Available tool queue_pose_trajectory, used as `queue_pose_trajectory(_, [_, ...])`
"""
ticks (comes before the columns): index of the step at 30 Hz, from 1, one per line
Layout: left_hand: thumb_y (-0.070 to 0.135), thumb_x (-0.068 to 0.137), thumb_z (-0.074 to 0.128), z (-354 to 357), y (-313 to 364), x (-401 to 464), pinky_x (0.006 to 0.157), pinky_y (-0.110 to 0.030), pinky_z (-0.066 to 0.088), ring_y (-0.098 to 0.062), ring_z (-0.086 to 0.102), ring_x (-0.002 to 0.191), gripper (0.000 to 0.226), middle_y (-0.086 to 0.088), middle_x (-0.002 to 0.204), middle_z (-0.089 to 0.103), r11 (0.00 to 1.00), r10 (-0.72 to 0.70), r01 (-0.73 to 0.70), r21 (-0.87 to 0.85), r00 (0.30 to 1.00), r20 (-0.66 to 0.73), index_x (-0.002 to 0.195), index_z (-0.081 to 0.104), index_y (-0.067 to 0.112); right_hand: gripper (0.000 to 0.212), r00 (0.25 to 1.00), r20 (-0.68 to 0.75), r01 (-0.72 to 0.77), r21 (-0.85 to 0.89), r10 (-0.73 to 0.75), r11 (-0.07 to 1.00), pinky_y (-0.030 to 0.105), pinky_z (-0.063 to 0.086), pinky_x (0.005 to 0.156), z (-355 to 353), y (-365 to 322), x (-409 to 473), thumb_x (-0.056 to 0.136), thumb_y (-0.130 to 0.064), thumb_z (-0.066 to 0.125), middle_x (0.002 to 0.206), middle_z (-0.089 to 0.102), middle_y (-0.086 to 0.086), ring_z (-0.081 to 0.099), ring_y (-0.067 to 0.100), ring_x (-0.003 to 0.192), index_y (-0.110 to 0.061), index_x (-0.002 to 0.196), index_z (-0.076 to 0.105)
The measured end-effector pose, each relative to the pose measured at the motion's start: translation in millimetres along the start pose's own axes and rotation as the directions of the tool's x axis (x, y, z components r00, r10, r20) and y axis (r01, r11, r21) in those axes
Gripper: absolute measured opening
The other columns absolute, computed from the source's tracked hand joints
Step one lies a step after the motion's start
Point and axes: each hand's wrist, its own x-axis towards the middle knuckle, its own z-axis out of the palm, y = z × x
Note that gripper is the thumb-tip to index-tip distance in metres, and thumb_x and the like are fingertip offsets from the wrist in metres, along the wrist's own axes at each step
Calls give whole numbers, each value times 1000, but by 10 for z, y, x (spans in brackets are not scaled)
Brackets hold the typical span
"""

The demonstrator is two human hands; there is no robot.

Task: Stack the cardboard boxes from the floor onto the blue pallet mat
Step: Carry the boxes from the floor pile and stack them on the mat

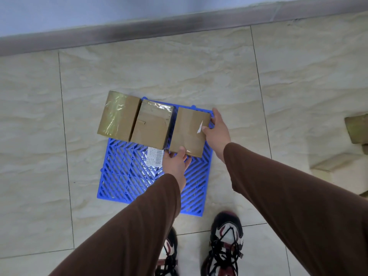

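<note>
The left hand (176,163) grips the near edge of the right-hand cardboard box (189,131), thumb on top and fingers curled under the lower corner. The right hand (216,129) clasps the same box along its right side, thumb pressed on the top face beside a white scrap of label, fingers wrapped round the far right corner. Both sleeves are brown. This box sits at the far right of the blue pallet mat (127,180), with its right edge near the mat's right rim.

Just to its left stands a middle box (152,124), close alongside with a narrow gap showing blue between them. Touching that one on its left is a taped box (119,115), glossy with tape, overhanging the mat's far left corner onto the tiled floor (199,72). A barcode label (155,158) lies on the mat just left of the left hand. More cardboard (357,128) lies on the floor well apart to the right.
</note>
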Motion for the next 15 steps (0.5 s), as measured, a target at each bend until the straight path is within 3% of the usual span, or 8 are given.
queue_pose_trajectory(3, [29,95,69,-28,34,-215,89,-32,45,-23,67,112,79,-8,145,51,993,-50,49,107,999,3,157,21,23,81,1000,-16,-19,14,19,1000,38,47,107,-114,23,-239,99,-7,56,162,35,-2,56,17,124,-34,162,12])
queue_pose_trajectory(7, [32,97,65,-112,17,-648,107,-43,44,-10,65,88,84,-2,148,49,968,-1,-8,251,999,36,160,10,25,79,997,-73,-29,-14,28,999,44,36,118,-374,116,-656,96,-13,59,164,30,-6,40,18,144,-30,161,18])
queue_pose_trajectory(12, [33,97,64,-128,-50,-1239,90,-38,49,-15,66,97,73,-4,153,44,902,58,-97,420,993,104,157,22,30,77,990,-130,-50,-26,47,998,44,37,117,-841,207,-1319,93,-17,61,162,35,-3,41,19,144,-29,160,25])
queue_pose_trajectory(15, [25,98,64,-64,-182,-1539,95,-37,54,-22,58,110,67,-12,153,41,855,103,-178,487,979,177,154,28,20,71,979,-196,-59,-33,51,998,43,37,117,-1199,327,-1737,94,-20,61,161,36,-4,43,19,142,-27,158,30])
